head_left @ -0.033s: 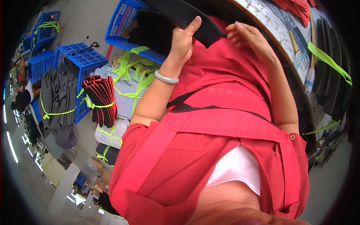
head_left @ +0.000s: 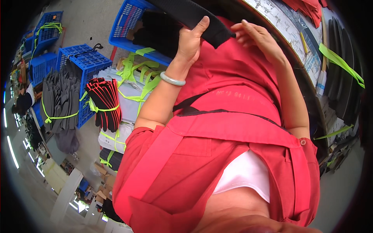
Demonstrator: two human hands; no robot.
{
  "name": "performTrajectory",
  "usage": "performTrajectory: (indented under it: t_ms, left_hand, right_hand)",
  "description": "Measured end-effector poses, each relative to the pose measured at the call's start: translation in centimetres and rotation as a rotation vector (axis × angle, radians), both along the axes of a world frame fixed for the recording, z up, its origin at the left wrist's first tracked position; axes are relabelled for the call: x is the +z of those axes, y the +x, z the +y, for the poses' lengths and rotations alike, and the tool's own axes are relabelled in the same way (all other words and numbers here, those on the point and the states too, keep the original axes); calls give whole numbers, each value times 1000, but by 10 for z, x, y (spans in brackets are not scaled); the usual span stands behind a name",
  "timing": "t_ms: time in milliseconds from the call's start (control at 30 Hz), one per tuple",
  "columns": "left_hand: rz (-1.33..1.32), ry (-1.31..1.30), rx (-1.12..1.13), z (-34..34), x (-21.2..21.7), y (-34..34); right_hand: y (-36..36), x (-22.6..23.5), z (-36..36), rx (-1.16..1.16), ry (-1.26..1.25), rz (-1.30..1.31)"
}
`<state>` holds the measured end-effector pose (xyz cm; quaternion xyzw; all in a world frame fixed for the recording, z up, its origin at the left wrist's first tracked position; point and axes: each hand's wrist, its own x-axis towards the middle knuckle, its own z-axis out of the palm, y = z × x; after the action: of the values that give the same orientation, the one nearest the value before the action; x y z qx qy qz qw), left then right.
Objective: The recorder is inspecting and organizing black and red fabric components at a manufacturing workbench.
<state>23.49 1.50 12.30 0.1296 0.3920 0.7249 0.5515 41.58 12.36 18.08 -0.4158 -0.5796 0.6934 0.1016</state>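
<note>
Black mesh-padded strap (head_left: 194, 17) sits clamped in my left hand (head_left: 190, 42); my right hand (head_left: 254, 37), open beside it, could let it slide floorward.

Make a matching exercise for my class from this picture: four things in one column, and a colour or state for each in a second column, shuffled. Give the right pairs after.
Things
1. left hand
2. bangle
3. crate
4. black-and-red bundle

Colour or state
A. tied with yellow-green strap
B. blue, with slotted walls
C. pale green, round the wrist
D. grips a black mesh padded piece

Pairs: 1-D, 2-C, 3-B, 4-A
</note>
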Motion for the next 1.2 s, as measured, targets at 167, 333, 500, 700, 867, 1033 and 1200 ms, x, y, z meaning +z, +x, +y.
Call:
performTrajectory:
  t_ms: [167,333,500,700,867,1033,1200]
  left_hand:
    - [89,-81,-153,-5,13,18]
    - [62,-162,-304,-18,-3,20]
    - [192,-92,-380,-15,-4,16]
    - [203,-83,-322,-17,-5,9]
    - [135,-96,-510,-28,-18,1]
    - [100,-115,-506,-26,-11,-6]
    - [-392,32,77,-5,-13,-77]
  right_hand:
    - [-17,-31,-5,136,374,67]
    - [-20,-37,-10,116,443,106]
    - [-30,-26,-16,125,622,-35]
    - [-21,-37,-16,138,595,-36]
    - [-18,-28,-22,225,619,-138]
    - [-17,-24,-28,179,598,-113]
    - [-2,-8,-40,414,494,-211]
